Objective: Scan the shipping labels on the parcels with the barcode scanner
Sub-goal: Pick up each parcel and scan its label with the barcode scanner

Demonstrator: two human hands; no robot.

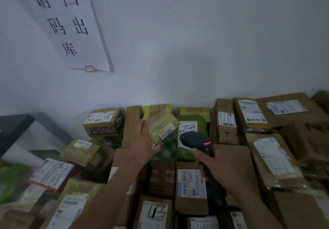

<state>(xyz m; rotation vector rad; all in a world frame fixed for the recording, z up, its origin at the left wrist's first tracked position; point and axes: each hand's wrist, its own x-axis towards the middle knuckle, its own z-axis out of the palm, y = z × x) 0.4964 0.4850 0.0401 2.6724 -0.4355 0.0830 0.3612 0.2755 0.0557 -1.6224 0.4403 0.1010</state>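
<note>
From my seat the white wall (195, 42) fills the far half of the view, with a paper sign (71, 26) taped at far left. Below it a crowd of parcels (192, 184) covers everything from near to far, most with their labels up, and a black table (14, 127) stands at the left edge.

I judge the scan of a single item is in hand. My left hand (142, 139) grips a small yellow-green packet (163, 123) by its near-left end and holds it above the pile, centre far. My right hand (224, 166) is wrapped round the handle of the scanner (197, 139), which is just right of the packet and shows a red light. The barcode label (168, 131) faces up and is blurred.

Next I would need to square the scanner's nose to that label, hold both hands steady, and trigger.
</note>
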